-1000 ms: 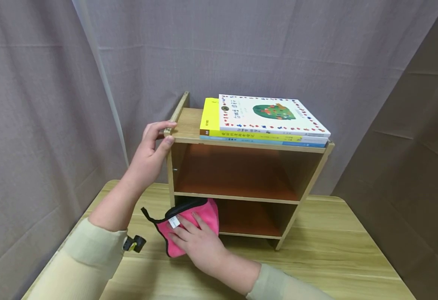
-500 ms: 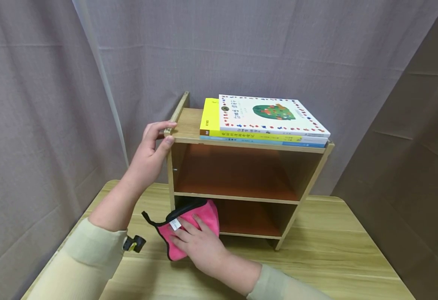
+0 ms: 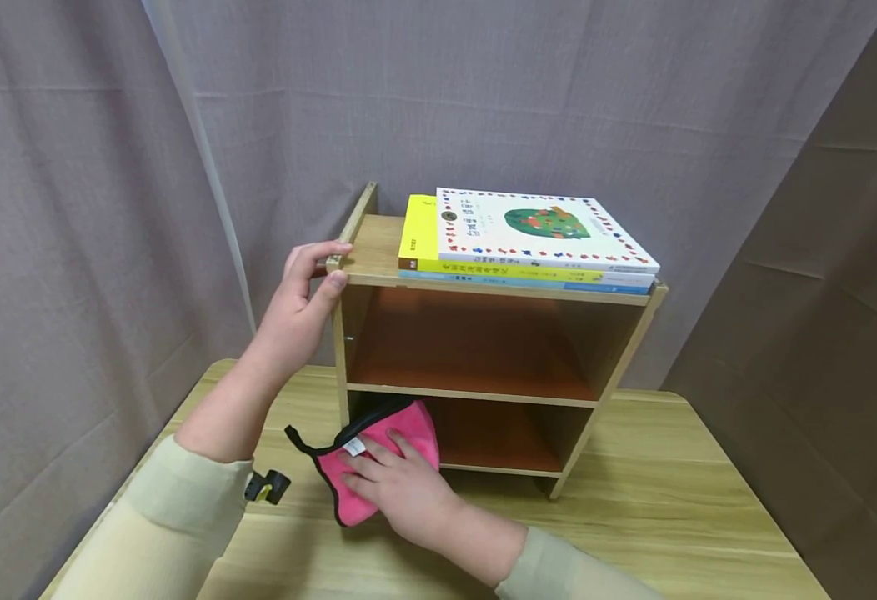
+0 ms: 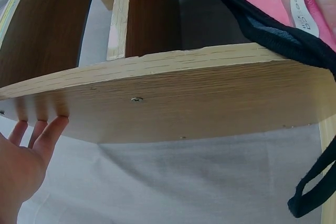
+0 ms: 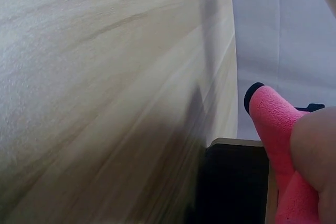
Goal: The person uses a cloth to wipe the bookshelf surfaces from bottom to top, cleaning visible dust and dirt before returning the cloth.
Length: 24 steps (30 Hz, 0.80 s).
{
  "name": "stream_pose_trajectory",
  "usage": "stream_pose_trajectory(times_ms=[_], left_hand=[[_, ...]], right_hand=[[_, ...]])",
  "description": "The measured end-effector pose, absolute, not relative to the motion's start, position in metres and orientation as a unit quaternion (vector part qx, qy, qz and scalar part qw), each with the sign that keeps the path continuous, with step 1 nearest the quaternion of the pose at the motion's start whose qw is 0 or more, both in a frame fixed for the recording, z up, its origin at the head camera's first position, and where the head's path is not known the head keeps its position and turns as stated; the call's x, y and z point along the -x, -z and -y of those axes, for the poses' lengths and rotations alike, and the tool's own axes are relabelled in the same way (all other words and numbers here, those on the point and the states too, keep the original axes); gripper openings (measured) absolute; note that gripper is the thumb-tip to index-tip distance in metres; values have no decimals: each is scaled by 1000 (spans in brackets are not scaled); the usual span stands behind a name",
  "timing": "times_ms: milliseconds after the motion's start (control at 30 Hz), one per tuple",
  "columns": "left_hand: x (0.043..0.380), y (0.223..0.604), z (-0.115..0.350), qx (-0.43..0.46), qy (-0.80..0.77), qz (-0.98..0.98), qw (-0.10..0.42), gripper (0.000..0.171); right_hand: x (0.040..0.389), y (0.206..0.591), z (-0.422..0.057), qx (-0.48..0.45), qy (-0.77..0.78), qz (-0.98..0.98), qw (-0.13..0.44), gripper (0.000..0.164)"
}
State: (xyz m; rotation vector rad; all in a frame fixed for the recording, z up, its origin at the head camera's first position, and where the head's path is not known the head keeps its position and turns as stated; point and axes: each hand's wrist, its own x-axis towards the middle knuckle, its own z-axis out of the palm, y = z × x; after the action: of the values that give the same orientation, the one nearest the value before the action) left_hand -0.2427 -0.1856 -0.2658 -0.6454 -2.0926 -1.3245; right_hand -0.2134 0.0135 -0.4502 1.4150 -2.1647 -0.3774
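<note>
In the head view my left hand [image 3: 298, 304] holds the top left corner of a small wooden bookshelf [image 3: 472, 390], index finger over the panel's top, thumb at its front edge. The left wrist view shows other fingertips [image 4: 56, 124] against the panel's outer face. Low on that same side, my right hand [image 3: 408, 492] lies with straight, spread fingers on a pink cloth [image 3: 425, 429] with black trim, a loop and a white label. The cloth covers the lower front edge of the panel and reaches into the bottom compartment. My right thumb is hidden in the head view.
A stack of books [image 3: 551, 229] lies on the bookshelf's top, a white one uppermost. The shelf stands on a wooden table [image 3: 679, 500], with grey curtains [image 3: 483, 92] behind. A small black clip-like piece [image 3: 268, 487] shows beside the left sleeve.
My right hand and the pink cloth have shifted slightly downward along the panel, the cloth's lower corner dropping a little. The left hand keeps its place on the bookshelf.
</note>
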Motion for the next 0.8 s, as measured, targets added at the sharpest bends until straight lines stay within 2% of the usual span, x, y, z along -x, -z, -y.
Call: stream_pose_trajectory(times_ms=[800], left_hand=[[243, 267, 185, 239, 504, 779, 287, 34]], right_hand=[[216, 441, -24, -537, 89, 818, 184, 60]])
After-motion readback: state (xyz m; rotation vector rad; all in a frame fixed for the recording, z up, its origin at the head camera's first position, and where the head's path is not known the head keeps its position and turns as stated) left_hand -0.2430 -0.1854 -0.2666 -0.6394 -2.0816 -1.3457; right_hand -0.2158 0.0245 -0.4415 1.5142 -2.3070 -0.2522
